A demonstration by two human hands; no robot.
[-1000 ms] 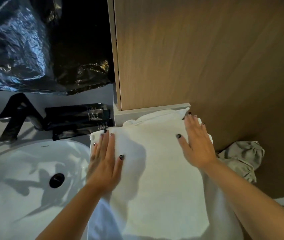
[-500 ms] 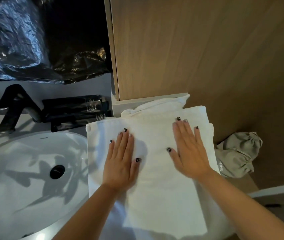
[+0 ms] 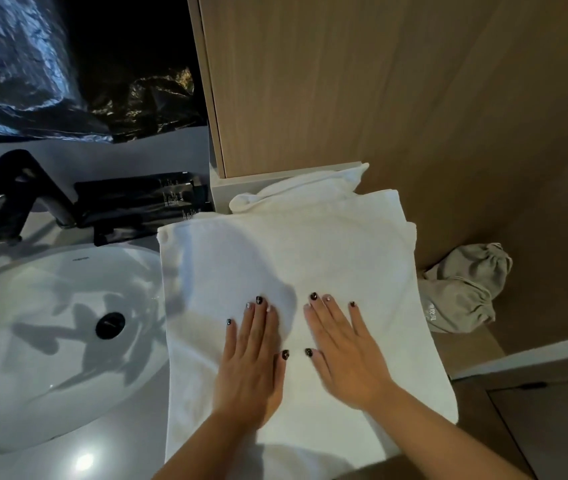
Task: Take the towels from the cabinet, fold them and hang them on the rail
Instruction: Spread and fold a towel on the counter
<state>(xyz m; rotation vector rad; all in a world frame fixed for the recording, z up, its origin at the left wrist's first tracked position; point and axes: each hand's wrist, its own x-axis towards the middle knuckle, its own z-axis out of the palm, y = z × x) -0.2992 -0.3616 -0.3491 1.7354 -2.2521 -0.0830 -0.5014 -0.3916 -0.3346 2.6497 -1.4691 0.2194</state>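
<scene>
From the head camera, a white towel [image 3: 296,271] lies flat and folded on the counter, just right of the white sink [image 3: 50,341], its far edge near a second bunched white towel [image 3: 296,192] at the foot of the wooden cabinet [image 3: 344,81]. The left hand [image 3: 251,368] and right hand [image 3: 348,358] rest side by side on its near half, palms down, fingers straight, gripping nothing. The layers beneath appear doubled, though shadow blurs them.
</scene>
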